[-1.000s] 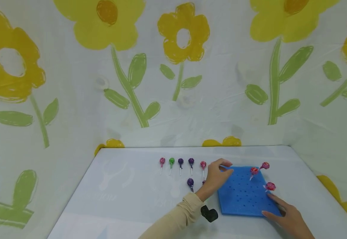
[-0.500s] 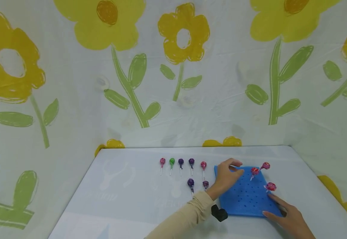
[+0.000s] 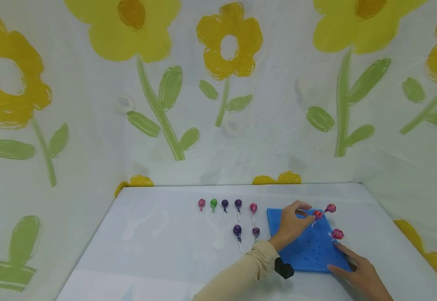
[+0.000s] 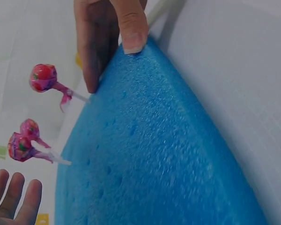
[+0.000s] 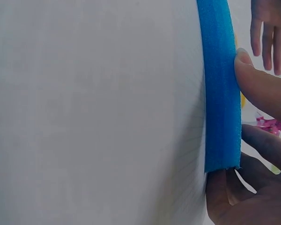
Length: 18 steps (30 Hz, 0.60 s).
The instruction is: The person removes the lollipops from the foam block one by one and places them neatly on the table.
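A blue foam block (image 3: 305,246) with rows of small holes lies on the table. Three pink-red lollipops stand tilted in it: one near the middle (image 3: 318,214), one at the back right (image 3: 330,208), one by the right edge (image 3: 337,234). My left hand (image 3: 295,221) is over the block, thumb and forefinger apart beside the middle lollipop; its straight fingers (image 4: 30,201) show below the two lollipops in the left wrist view. At the near right corner my right hand (image 3: 361,271) holds the block, thumb (image 5: 260,89) on its top face and fingers along its side.
Left of the block, several wrapped lollipops lie in a back row, among them a green one (image 3: 213,203) and a pink one (image 3: 253,207). Two purple ones, left (image 3: 237,230) and right (image 3: 256,231), lie nearer. A flower-printed curtain (image 3: 241,142) stands behind the table.
My left hand has moved rightward across the blue foam block, up to the middle lollipop. The right hand stays at the block's corner.
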Tool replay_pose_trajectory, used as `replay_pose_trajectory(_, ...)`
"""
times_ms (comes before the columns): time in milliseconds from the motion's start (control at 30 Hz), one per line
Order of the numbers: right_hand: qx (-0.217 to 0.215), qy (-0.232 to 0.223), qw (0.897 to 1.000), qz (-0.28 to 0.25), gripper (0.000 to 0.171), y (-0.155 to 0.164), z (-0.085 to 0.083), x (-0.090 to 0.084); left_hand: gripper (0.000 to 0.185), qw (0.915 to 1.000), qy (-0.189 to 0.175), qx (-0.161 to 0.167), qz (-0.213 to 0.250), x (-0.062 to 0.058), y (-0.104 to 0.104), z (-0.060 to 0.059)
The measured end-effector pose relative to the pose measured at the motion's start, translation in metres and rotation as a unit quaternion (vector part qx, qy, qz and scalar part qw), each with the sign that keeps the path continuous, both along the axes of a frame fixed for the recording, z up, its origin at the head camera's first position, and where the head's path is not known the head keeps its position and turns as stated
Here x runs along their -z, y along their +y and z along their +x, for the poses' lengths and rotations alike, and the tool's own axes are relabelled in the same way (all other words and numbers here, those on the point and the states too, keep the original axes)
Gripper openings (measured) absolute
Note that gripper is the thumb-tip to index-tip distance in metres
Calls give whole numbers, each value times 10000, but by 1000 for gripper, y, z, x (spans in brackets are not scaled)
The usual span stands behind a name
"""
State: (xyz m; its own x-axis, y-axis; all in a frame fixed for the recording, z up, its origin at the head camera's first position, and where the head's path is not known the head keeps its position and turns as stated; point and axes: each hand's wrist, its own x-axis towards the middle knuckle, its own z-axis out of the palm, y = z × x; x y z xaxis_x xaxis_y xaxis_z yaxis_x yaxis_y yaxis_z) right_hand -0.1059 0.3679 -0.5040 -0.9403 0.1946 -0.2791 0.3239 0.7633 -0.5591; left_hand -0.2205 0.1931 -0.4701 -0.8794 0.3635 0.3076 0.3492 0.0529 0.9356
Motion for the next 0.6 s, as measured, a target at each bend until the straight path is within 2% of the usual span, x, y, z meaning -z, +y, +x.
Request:
replay_pose_trajectory(233,114,-42,9999,-67,107,-3,-1,1,28,9995,-129,-191,-221,6,13,0)
replay_pose_trajectory(400,205,-148,9997,-55,104,-4,-1,-1,27,9995,-151,-68,-275,5,20,-1)
replay_pose_trajectory(600,154,8,9998,-119,106,-4,1,-4,25,9995,-188,-28,-248,2,24,-2)
